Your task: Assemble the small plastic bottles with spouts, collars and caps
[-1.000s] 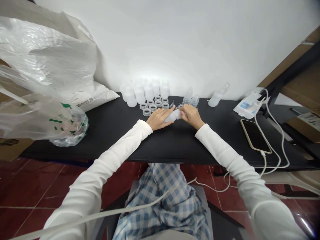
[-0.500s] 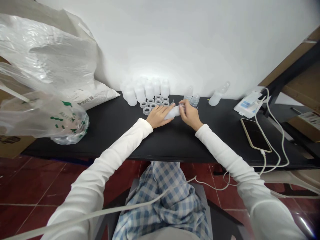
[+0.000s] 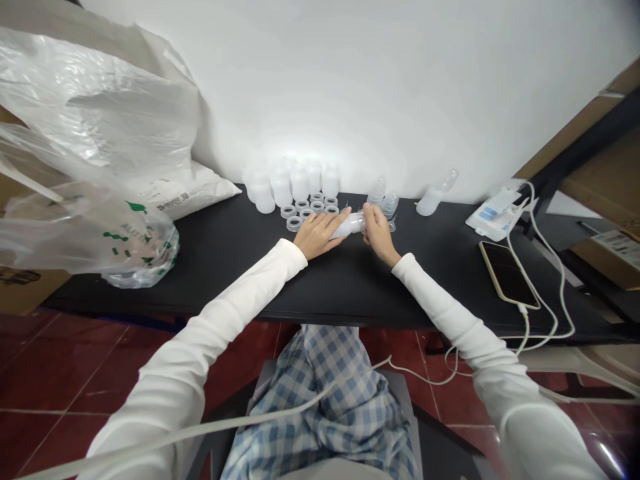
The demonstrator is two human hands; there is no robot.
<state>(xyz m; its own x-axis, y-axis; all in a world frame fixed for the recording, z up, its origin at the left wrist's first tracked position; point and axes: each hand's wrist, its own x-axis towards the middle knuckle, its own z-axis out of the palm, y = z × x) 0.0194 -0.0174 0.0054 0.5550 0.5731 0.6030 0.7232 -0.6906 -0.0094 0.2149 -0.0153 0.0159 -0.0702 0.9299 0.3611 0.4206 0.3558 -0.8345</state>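
Observation:
Between my hands a translucent white baby bottle (image 3: pixel 344 228) lies almost on its side, its neck end toward the right. My left hand (image 3: pixel 319 233) is wrapped over the bottle's body from the left. The fingers of my right hand (image 3: pixel 379 232) are closed round the clear top end, covering most of it. Several white ring collars (image 3: pixel 294 224) lie just behind my left hand. Beyond them stand several white bottles (image 3: pixel 283 187). Clear domed caps (image 3: pixel 390 203) are behind my right hand. Farther right, a bottle with a clear cap (image 3: pixel 431 200) leans at a tilt.
On the black table (image 3: pixel 235 267), a plastic bag (image 3: pixel 140 247) and a large white sack (image 3: pixel 150 120) stand at left. A phone (image 3: pixel 509 275) with a charging cable and a white-blue box (image 3: pixel 495 213) are at right. A wall is behind.
My right hand has turned and its fingers have closed more tightly round the bottle's top end. My left hand keeps its hold. The view has shifted slightly.

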